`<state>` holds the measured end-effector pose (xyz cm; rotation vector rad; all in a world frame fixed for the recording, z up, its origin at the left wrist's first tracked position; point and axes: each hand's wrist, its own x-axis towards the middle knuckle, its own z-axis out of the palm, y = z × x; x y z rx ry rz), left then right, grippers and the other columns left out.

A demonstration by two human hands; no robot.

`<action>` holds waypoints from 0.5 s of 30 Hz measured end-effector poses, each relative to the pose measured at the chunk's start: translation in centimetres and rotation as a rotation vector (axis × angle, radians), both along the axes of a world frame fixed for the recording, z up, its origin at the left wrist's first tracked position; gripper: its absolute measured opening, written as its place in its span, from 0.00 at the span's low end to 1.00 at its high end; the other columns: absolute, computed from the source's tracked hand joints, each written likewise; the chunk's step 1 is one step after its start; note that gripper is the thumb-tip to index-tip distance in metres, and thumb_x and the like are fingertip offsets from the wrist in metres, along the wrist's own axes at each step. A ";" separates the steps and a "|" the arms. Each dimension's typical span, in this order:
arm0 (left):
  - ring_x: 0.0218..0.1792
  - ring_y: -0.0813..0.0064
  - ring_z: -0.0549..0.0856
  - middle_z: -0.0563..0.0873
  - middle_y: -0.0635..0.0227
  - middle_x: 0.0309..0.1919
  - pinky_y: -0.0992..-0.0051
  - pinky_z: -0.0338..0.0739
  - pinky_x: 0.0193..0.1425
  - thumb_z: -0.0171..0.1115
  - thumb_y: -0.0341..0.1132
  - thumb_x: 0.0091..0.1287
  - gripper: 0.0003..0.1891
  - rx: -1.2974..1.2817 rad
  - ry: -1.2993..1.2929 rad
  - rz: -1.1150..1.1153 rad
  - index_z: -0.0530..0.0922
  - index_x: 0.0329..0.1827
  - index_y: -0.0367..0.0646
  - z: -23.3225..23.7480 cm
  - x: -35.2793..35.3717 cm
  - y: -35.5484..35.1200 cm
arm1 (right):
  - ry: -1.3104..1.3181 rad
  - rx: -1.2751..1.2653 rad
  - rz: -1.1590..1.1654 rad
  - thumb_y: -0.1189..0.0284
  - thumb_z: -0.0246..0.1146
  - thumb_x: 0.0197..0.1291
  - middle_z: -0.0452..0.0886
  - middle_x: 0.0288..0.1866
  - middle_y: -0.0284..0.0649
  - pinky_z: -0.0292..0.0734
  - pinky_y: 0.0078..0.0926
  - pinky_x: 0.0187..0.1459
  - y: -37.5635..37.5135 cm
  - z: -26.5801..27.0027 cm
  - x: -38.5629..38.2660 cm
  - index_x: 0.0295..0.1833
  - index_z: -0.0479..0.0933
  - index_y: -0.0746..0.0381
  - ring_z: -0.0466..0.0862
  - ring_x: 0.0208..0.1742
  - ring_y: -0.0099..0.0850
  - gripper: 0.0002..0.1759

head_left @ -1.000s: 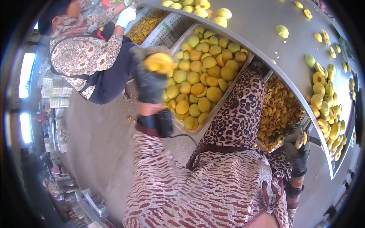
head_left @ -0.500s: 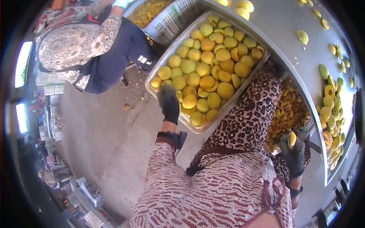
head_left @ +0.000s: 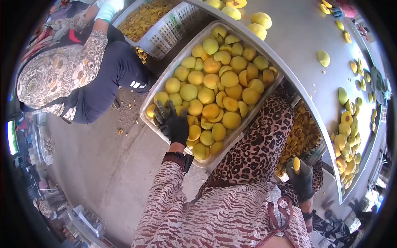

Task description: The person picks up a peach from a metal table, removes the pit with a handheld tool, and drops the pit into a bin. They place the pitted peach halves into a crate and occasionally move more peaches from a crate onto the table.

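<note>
While left hand, grip apart, rests on fruit, right hand clamps yellow object; co-worker beside tray.

Yellow and pale-green fruit fills the silvery tray. Black gloves cover the left hand and the right hand, which grips a yellow piece. Beside the tray, leopard-print cloth; below it, a red-and-white striped sleeve.

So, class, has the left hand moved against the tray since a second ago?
Yes: the left hand dropped along the tray's left edge to its near corner.
</note>
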<state>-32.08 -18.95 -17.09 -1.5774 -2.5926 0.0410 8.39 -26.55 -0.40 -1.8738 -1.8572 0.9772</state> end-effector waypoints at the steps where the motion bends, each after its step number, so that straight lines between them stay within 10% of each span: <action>1: 0.77 0.50 0.55 0.52 0.59 0.80 0.49 0.51 0.77 0.52 0.58 0.70 0.33 -0.016 0.002 0.003 0.65 0.75 0.53 -0.1 0.0 0.0 | 0.008 -0.008 -0.037 0.77 0.68 0.52 0.79 0.25 0.50 0.75 0.31 0.28 0.0 0.1 0.1 0.39 0.79 0.66 0.83 0.26 0.45 0.08; 11: 0.77 0.47 0.55 0.56 0.55 0.78 0.47 0.52 0.75 0.48 0.50 0.74 0.28 -0.128 0.140 -0.159 0.65 0.74 0.50 -2.8 -2.7 -0.4 | 0.099 -0.017 -0.094 0.82 0.66 0.51 0.81 0.27 0.38 0.74 0.23 0.33 -0.9 -1.8 3.5 0.35 0.77 0.66 0.79 0.28 0.24 0.05; 12: 0.76 0.45 0.55 0.59 0.55 0.76 0.44 0.52 0.75 0.48 0.48 0.75 0.26 0.152 -0.156 -0.102 0.65 0.74 0.50 -2.0 -2.4 -0.5 | 0.101 -0.005 -0.119 0.82 0.66 0.51 0.81 0.27 0.38 0.74 0.23 0.33 -1.1 -1.7 3.6 0.35 0.77 0.66 0.79 0.28 0.24 0.05; 14: 0.77 0.42 0.52 0.54 0.57 0.79 0.42 0.50 0.75 0.49 0.52 0.74 0.31 0.209 -0.064 -0.060 0.59 0.77 0.52 -1.9 -0.7 -1.7 | 0.417 0.081 -0.330 0.82 0.66 0.53 0.81 0.28 0.34 0.75 0.23 0.34 -1.7 -1.4 3.3 0.35 0.78 0.65 0.80 0.30 0.23 0.05; 15: 0.72 0.45 0.64 0.69 0.54 0.72 0.44 0.59 0.71 0.50 0.50 0.74 0.24 0.136 0.301 -0.155 0.70 0.69 0.51 -2.6 1.0 -2.1 | 0.623 0.113 -0.499 0.84 0.66 0.55 0.82 0.32 0.31 0.77 0.22 0.36 -2.8 -3.8 3.8 0.39 0.79 0.64 0.80 0.32 0.22 0.07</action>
